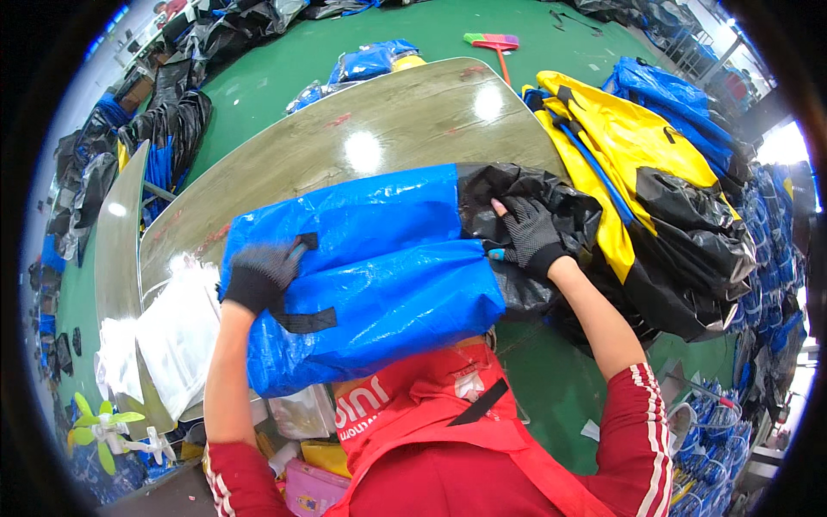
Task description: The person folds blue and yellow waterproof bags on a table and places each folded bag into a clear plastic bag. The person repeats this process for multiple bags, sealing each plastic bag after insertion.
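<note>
A folded blue tarpaulin bag (370,267) with black straps lies across the near edge of a worn table (388,121). My left hand (258,277), in a dark knit glove, presses on the bag's left end beside a black strap. My right hand (530,233), also gloved, grips the crumpled black plastic part (525,194) at the bag's right end. Both forearms come in from below in red sleeves.
A pile of yellow, blue and black bags (655,172) lies on the right of the table. Clear plastic sleeves (177,332) sit at the left. More blue and black bags lie on the green floor (284,60), plus a broom (493,43) and a small fan (108,426).
</note>
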A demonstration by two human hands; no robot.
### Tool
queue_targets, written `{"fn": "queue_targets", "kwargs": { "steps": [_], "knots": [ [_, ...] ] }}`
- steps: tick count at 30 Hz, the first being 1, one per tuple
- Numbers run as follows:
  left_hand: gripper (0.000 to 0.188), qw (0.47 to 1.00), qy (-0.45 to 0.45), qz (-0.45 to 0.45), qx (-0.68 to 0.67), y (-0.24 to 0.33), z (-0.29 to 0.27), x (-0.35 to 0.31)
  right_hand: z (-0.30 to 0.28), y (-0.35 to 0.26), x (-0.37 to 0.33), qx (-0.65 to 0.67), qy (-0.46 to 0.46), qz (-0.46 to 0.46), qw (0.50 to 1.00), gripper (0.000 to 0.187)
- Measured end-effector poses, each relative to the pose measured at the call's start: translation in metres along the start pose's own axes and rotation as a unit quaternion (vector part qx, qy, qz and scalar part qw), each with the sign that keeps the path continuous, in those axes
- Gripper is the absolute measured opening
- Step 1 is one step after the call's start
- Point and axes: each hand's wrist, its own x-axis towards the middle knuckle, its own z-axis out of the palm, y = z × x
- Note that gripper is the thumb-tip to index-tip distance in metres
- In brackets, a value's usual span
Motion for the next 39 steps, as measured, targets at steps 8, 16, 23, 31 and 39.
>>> {"fn": "queue_targets", "kwargs": {
  "steps": [8, 16, 23, 31, 39],
  "knots": [
    [0.046, 0.898, 0.234, 0.373, 0.017, 0.119, 0.087, 0.105, -0.064, -0.080, -0.075, 0.146, 0.274, -0.085, 0.947, 0.042],
    [0.052, 0.863, 0.131, 0.488, 0.026, 0.122, 0.098, 0.041, -0.082, -0.060, -0.056, 0.183, 0.070, -0.121, 0.973, 0.032],
    [0.068, 0.905, 0.072, 0.397, -0.135, 0.020, 0.116, -0.024, -0.078, -0.056, 0.118, 0.101, -0.259, -0.097, 0.956, 0.077],
    [0.087, 0.493, -0.086, 0.108, -0.859, -0.152, 0.203, -0.163, -0.039, -0.039, 0.103, -0.008, -0.188, 0.058, 0.980, 0.073],
    [0.074, 0.908, 0.246, -0.207, -0.269, -0.075, 0.207, -0.170, -0.035, -0.048, 0.097, 0.013, -0.187, 0.090, 0.978, 0.071]
  ]
}}
